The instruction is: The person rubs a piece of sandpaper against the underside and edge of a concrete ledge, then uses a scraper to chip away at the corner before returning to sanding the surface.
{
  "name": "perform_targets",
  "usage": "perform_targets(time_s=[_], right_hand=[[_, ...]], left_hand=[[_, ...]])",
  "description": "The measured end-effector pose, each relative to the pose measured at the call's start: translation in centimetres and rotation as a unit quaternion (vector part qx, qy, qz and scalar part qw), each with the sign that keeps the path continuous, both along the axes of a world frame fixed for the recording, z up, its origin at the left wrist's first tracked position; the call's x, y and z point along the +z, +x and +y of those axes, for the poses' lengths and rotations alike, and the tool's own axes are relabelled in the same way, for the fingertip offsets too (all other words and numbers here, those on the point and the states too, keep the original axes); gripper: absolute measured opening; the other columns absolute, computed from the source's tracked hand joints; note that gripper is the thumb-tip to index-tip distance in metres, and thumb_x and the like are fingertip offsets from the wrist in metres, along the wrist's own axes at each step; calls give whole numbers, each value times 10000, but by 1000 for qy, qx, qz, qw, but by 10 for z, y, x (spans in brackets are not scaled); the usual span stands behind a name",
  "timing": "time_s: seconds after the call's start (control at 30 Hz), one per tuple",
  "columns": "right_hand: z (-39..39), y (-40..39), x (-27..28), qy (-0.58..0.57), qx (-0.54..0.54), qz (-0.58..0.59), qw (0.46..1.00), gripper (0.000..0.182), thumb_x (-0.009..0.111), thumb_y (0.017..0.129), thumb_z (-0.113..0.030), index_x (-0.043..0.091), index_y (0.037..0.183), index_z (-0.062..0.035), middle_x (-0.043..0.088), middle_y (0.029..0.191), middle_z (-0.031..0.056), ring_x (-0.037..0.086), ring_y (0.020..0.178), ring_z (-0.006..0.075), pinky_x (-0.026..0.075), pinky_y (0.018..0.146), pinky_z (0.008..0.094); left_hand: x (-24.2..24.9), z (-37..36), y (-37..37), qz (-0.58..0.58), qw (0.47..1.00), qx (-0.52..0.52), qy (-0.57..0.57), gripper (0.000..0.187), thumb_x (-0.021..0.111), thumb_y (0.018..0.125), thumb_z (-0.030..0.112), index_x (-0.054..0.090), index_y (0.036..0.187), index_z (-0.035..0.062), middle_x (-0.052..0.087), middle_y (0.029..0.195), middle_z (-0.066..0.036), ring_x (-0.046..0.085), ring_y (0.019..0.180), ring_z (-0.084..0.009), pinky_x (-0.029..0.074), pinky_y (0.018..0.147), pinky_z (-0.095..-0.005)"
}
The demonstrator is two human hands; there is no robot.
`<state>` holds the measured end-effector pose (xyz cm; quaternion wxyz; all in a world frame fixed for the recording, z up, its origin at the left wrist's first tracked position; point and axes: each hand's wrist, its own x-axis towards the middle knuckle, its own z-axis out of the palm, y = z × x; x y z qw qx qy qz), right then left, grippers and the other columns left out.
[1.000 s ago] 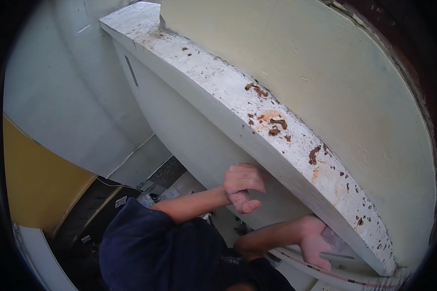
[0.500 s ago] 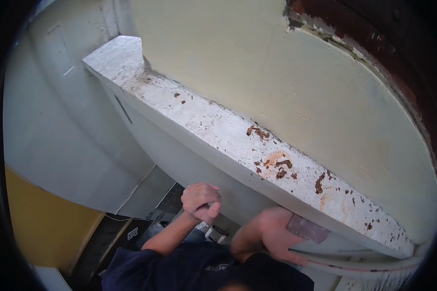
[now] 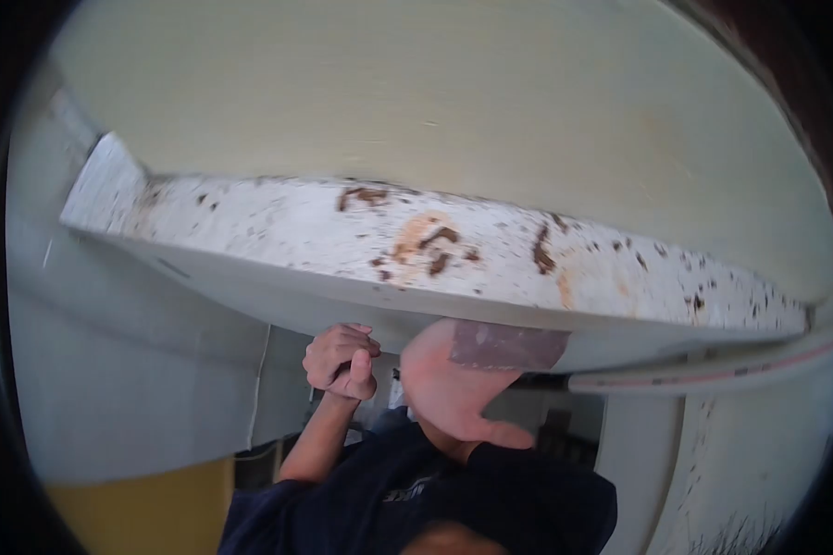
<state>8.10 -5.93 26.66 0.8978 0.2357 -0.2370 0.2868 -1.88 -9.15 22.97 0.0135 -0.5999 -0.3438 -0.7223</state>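
Note:
My right hand (image 3: 453,384) is held up against the front face of a white ledge (image 3: 305,222), palm side toward me and thumb pointing to the lower right. A flat, greyish-mauve piece of sandpaper (image 3: 514,345) lies across its fingers, covering them, just under the ledge's front edge. To the left, my left hand (image 3: 342,359) is curled into a fist with the thumb up. No object shows in it. It stays a little below the ledge, apart from the sandpaper.
Brown flakes and debris (image 3: 440,248) are scattered over the ledge top. A pale wall (image 3: 416,102) rises behind it. On the right runs a white pipe (image 3: 713,379) with a red line. A curved grey panel (image 3: 148,370) and a yellow surface (image 3: 148,509) are on the left.
The view has turned, so the ledge now lies nearly level. My right hand has moved left and up with the sandpaper, closer to my left hand, which remains a fist.

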Motion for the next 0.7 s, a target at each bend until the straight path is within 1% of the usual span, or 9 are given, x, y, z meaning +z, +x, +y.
perform_targets(time_s=[0.03, 0.07, 0.23, 0.3, 0.43, 0.5, 0.57, 0.67, 0.7], right_hand=[[5, 13, 0, 40, 43, -36, 998, 1021, 436, 831, -781, 163, 1528, -87, 239, 1570, 125, 310, 1406, 302, 238, 1162, 462], [15, 41, 12, 89, 59, -52, 993, 1058, 349, 804, -844, 127, 1542, -120, 199, 1585, 111, 245, 1435, 304, 182, 1177, 483], [22, 65, 17, 52, 22, -47, 997, 1054, 349, 806, -840, 132, 1541, -115, 201, 1584, 114, 240, 1436, 310, 179, 1177, 491], [24, 73, 19, 36, 15, -38, 999, 1053, 349, 807, -837, 135, 1540, -113, 202, 1583, 116, 238, 1437, 312, 177, 1176, 494], [14, 95, 15, -11, -15, -22, 1000, 1049, 349, 809, -833, 140, 1539, -109, 204, 1583, 119, 233, 1438, 318, 174, 1176, 502], [19, 104, 18, -17, -31, -15, 999, 1048, 349, 810, -831, 142, 1539, -107, 205, 1582, 121, 231, 1439, 321, 172, 1175, 505], [22, 110, 19, -27, -43, -4, 999, 1046, 349, 811, -828, 145, 1539, -105, 206, 1582, 123, 229, 1440, 324, 170, 1175, 509], [23, 113, 21, -46, -48, 11, 998, 1044, 349, 813, -825, 149, 1538, -102, 207, 1581, 125, 225, 1441, 328, 168, 1174, 514], [25, 113, 22, -52, -47, 14, 997, 1043, 349, 813, -824, 150, 1538, -101, 208, 1581, 126, 224, 1441, 329, 167, 1174, 516]], left_hand=[[1, 2, 2, 8, 1000, -22, -4, 219, 576, 861, 104, 569, 657, 24, 602, 556, -65, 593, 478, -184, 569, 585, -349], [3, 2, 4, 12, 1000, -29, 0, 227, 576, 863, 106, 570, 652, 21, 600, 552, -69, 590, 476, -183, 568, 586, -353], [-8, -3, 11, -11, 1000, -21, -16, 266, 565, 880, 123, 576, 638, 14, 593, 539, -82, 587, 481, -175, 565, 582, -363], [-10, -1, 15, -7, 999, -36, -30, 277, 565, 881, 124, 554, 633, 3, 582, 537, -94, 573, 478, -186, 563, 578, -372], [-13, 3, 26, -5, 997, -66, -25, 273, 553, 890, 121, 518, 659, -20, 567, 546, -121, 543, 478, -210, 557, 574, -392], [-9, 7, 30, -4, 999, -49, 8, 262, 555, 890, 117, 521, 669, -19, 568, 545, -118, 547, 480, -205, 557, 574, -395], [-18, 0, 20, -1, 998, -65, -14, 282, 555, 898, 136, 527, 665, -21, 571, 544, -122, 549, 481, -205, 550, 575, -395], [-20, -8, 10, -15, 999, -15, -37, 345, 518, 928, 174, 521, 637, -12, 569, 529, -126, 540, 479, -200, 527, 586, -381], [-19, -11, 6, -14, 999, -19, -36, 345, 518, 928, 174, 521, 637, -12, 569, 529, -126, 540, 479, -200, 527, 586, -381]])
